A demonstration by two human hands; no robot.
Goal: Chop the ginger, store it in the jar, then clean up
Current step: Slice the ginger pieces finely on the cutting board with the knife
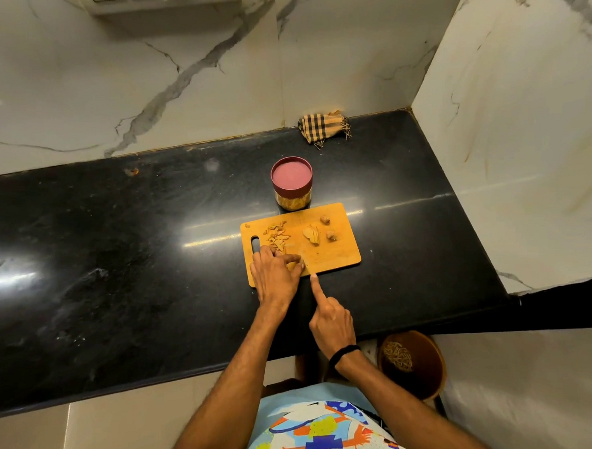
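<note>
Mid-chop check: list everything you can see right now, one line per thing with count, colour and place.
cutting board: one, orange-tan, on the black counter
chopped ginger: one loose pile, tan, board's left part
uncut ginger pieces: about three, tan-brown, board's right part
jar: one, clear with maroon lid on, just behind the board
checked cloth: one, tan and black, back of counter by the wall
round bin: one, brown, on the floor below the counter edge
left hand: pressing a ginger piece on the board
right hand: gripping a knife, blade barely visible, forefinger extended
</note>
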